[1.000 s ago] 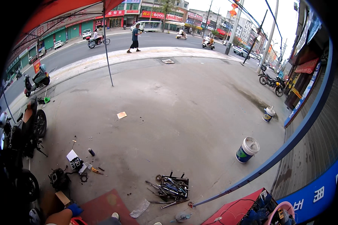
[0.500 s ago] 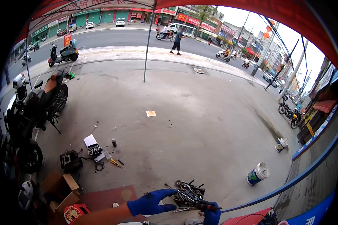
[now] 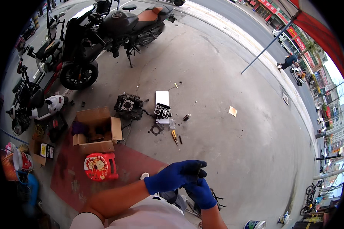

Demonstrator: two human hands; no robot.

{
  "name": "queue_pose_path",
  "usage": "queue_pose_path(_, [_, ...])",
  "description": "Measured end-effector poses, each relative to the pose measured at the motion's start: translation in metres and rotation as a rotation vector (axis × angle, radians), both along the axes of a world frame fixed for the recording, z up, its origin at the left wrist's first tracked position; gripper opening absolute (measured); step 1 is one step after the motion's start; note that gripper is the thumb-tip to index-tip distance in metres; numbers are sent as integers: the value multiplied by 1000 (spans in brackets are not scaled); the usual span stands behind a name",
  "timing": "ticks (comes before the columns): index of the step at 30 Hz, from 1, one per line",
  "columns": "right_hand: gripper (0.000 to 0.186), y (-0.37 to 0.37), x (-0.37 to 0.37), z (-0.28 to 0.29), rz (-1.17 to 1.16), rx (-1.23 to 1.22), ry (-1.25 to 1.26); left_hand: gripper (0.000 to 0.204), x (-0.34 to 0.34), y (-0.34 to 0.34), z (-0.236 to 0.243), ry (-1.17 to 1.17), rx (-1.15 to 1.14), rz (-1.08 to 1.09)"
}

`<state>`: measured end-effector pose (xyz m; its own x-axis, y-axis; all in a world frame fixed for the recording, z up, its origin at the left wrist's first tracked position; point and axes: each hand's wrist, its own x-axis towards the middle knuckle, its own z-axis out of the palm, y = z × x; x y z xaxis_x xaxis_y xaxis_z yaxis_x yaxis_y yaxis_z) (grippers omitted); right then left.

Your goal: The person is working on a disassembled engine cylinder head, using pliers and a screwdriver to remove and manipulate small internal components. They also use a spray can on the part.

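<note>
Both my hands wear blue gloves with darkened fingers and meet just in front of my body. My left hand (image 3: 174,176) reaches across from the left, fingers stretched out to the right, the dark tips a little apart; I see nothing held in it. Under and against it is my right hand (image 3: 201,194), its fingers mostly covered by the left, so whether it holds anything is hidden. Behind my right wrist a dark metal part with rods (image 3: 218,198) on the ground shows only in part.
Ahead lie an engine block (image 3: 129,106), a cylinder head (image 3: 163,110) on a white sheet, a gasket (image 3: 156,129), a yellow-handled screwdriver (image 3: 174,136) and a spray can (image 3: 187,117). Left are an open cardboard box (image 3: 97,147), a red round stool (image 3: 96,168) and a motorcycle (image 3: 120,23).
My view has swung left toward the motorcycle and box. My hands have come together; the dark tool with an orange part, earlier in my right hand, no longer shows.
</note>
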<state>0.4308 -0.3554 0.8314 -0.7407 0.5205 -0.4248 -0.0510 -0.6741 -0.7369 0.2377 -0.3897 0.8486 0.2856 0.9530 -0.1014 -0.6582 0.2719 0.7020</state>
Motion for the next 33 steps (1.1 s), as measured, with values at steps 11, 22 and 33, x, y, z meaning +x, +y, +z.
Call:
queue_pose_path(11, [25, 176, -164, -68, 594, -48, -135, 26, -172, 100, -100, 24, -321, 413])
queue_pose_path(22, [41, 292, -240, -172, 601, -110, -510, 21, -249, 230, -252, 461, -311, 622])
queue_pose_path(33, [37, 454, -268, -508, 660, 721, -715, 24, -271, 395, -609, 974, -197, 394])
